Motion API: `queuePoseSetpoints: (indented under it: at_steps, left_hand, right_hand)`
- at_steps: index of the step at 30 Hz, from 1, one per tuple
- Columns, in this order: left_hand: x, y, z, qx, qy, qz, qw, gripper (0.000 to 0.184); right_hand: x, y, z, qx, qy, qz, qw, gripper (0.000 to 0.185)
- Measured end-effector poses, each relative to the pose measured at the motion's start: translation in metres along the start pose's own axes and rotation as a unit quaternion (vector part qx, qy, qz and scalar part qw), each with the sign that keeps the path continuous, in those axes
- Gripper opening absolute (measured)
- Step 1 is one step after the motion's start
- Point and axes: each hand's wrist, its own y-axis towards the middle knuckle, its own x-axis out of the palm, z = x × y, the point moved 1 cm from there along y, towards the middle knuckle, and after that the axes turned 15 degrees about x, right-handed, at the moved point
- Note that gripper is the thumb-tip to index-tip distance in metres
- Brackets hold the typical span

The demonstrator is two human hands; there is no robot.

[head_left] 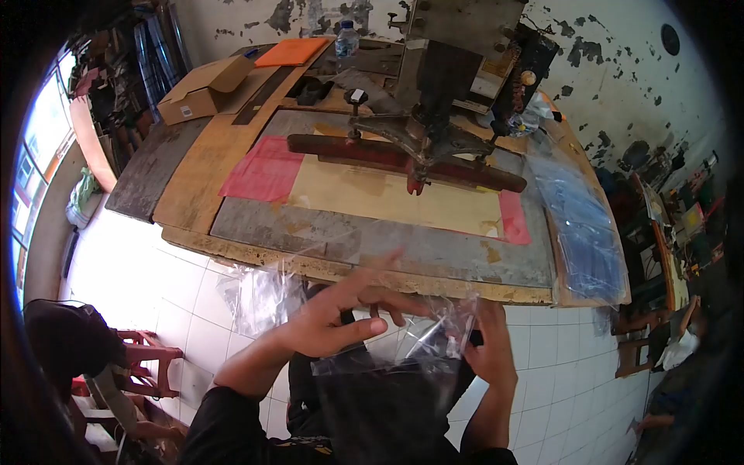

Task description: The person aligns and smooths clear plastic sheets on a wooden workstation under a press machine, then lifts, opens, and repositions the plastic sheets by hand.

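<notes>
A clear plastic sheet or bag (434,341) hangs in front of me over my dark clothing, crinkled and shiny at its upper part. My right hand (490,345) grips its upper right edge with the fingers closed. My left hand (337,310) is over its upper left side, fingers stretched and thumb apart; one fingertip is smeared by motion. Just beyond both hands is the front edge of the worktable (356,267). More clear plastic (267,298) hangs below that edge, left of my left hand.
A press with a long red-brown bar (465,170) stands over a cream sheet (372,190) with pink ends. Stacked clear plastic (585,240) lies at the right. Behind are a cardboard box (205,89), orange folder (291,53) and water bottle (346,45). Another person (74,341) is at left.
</notes>
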Motion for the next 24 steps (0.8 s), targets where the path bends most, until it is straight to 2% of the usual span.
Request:
queuePoseSetpoints:
  at_steps: [1, 3, 5, 6, 8, 9, 11, 12, 17, 19, 21, 24]
  left_hand:
    - [-0.003, 0.002, 0.007, -0.001, 0.03, 0.013, 0.999, 0.091]
    - [-0.005, 0.003, 0.014, -0.001, 0.04, 0.035, 0.999, 0.094]
    - [-0.008, 0.002, 0.023, -0.009, 0.062, 0.083, 0.995, 0.086]
    - [-0.01, 0.0, 0.028, -0.011, 0.064, 0.087, 0.994, 0.086]
    - [-0.013, -0.004, 0.038, -0.016, 0.222, 0.054, 0.973, 0.057]
    - [-0.013, -0.006, 0.041, -0.018, 0.225, 0.057, 0.973, 0.057]
    - [-0.01, -0.011, 0.045, -0.063, 0.177, 0.076, 0.979, 0.026]
    - [-0.006, -0.011, 0.047, -0.066, 0.176, 0.093, 0.978, 0.016]
    - [-0.011, -0.018, 0.031, -0.083, 0.143, 0.17, 0.972, 0.02]
    - [-0.011, -0.016, 0.023, -0.052, 0.125, 0.188, 0.973, 0.024]
    - [-0.007, -0.014, 0.027, -0.06, 0.132, 0.175, 0.974, 0.022]
    - [0.005, -0.011, 0.037, -0.054, 0.15, 0.141, 0.977, 0.019]
  right_hand:
    - [0.006, 0.0, -0.004, -0.058, -0.042, 0.018, 0.997, 0.071]
    - [0.015, -0.002, -0.01, -0.068, -0.019, 0.02, 0.997, 0.065]
    - [0.024, -0.002, -0.015, -0.086, 0.026, 0.02, 0.996, 0.055]
    - [0.029, -0.001, -0.019, -0.126, 0.027, 0.083, 0.988, 0.056]
    - [0.022, -0.006, -0.031, -0.149, -0.001, 0.109, 0.983, 0.057]
    - [0.018, -0.008, -0.037, -0.17, -0.031, 0.138, 0.975, 0.059]
    - [0.016, -0.013, -0.037, -0.172, -0.022, 0.136, 0.975, 0.06]
    - [0.015, -0.016, -0.037, -0.171, -0.017, 0.135, 0.976, 0.06]
    - [0.009, -0.026, -0.039, -0.169, -0.059, 0.103, 0.979, 0.063]
    - [0.005, -0.031, -0.039, -0.174, -0.087, 0.088, 0.977, 0.064]
    - [0.003, -0.036, -0.038, -0.149, -0.088, 0.055, 0.983, 0.066]
    - [0.007, -0.038, -0.042, -0.135, -0.059, 0.069, 0.987, 0.065]
